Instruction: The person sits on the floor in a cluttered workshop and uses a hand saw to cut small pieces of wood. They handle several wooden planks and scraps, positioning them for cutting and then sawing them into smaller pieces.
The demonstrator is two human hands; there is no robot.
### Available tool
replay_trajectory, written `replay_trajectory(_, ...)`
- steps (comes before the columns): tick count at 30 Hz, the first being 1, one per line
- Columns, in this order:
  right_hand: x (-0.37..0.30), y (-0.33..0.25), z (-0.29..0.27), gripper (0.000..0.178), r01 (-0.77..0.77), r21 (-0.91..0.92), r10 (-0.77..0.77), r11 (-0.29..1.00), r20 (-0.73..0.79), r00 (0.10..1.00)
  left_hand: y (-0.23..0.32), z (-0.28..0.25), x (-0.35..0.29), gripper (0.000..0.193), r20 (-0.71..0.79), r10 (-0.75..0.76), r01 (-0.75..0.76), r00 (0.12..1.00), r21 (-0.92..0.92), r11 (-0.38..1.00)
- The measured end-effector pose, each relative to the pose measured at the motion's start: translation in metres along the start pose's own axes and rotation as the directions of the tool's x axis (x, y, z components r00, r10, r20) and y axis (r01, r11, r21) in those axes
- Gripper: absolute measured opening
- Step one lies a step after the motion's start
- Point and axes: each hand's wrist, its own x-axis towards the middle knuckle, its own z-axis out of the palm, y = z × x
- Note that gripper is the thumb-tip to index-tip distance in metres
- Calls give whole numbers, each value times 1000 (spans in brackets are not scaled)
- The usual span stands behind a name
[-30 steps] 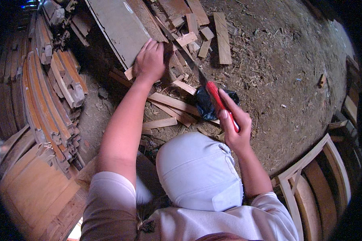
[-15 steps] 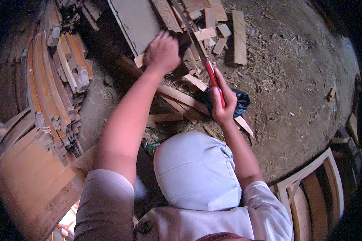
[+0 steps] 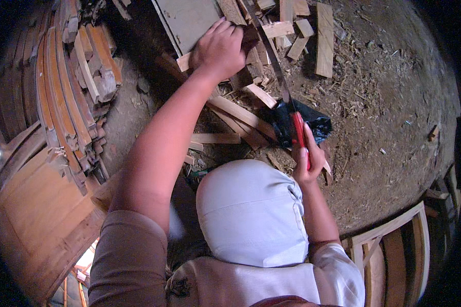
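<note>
My right hand is closed round the red handle of a handsaw. Its long, narrow metal blade points away from me, past the right side of my left hand. My left hand presses down with bent fingers over a piece of wood, whose pale end sticks out at the left. Dark wood shows just right of those fingers, close to the blade. Where the teeth meet the wood is hard to make out. A crumpled black plastic bag lies on the ground beneath the saw handle.
Offcuts and wood strips litter the shavings-covered dirt floor. A flat grey board lies beyond my left hand. Curved timbers are stacked at left, a wooden frame stands at lower right. Pale rounded cloth fills the lower middle.
My right hand has drawn the saw back toward me and to the right, so more blade shows. My left hand stays on the wood, while the whole view has shifted slightly.
</note>
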Motion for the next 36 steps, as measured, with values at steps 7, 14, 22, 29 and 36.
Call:
replay_trajectory(7, 131, -9, 61, 48, 91, 161, -82, 983, -63, 995, 0, 0, 4, 24, 358, -143, 70, 923, 208, 976)
replay_trajectory(14, 12, 13, 8, 55, -42, 22, 41, 999, 62, 997, 2, -4, 2, 29, 83, -59, 58, 995, 7, 998)
replay_trajectory(22, 82, 0, 35, 51, 36, 101, -33, 994, -29, 999, 7, -10, 5, 29, 263, -103, 65, 959, 147, 987)
replay_trajectory(29, 90, -1, 40, 48, -8, 182, 18, 983, -48, 999, 13, -15, 10, 27, 312, -86, 51, 946, 121, 991)
replay_trajectory(36, -31, -4, -19, 54, -32, 26, 31, 999, 49, 998, 7, -13, 8, 30, 148, -5, 9, 989, -23, 1000)
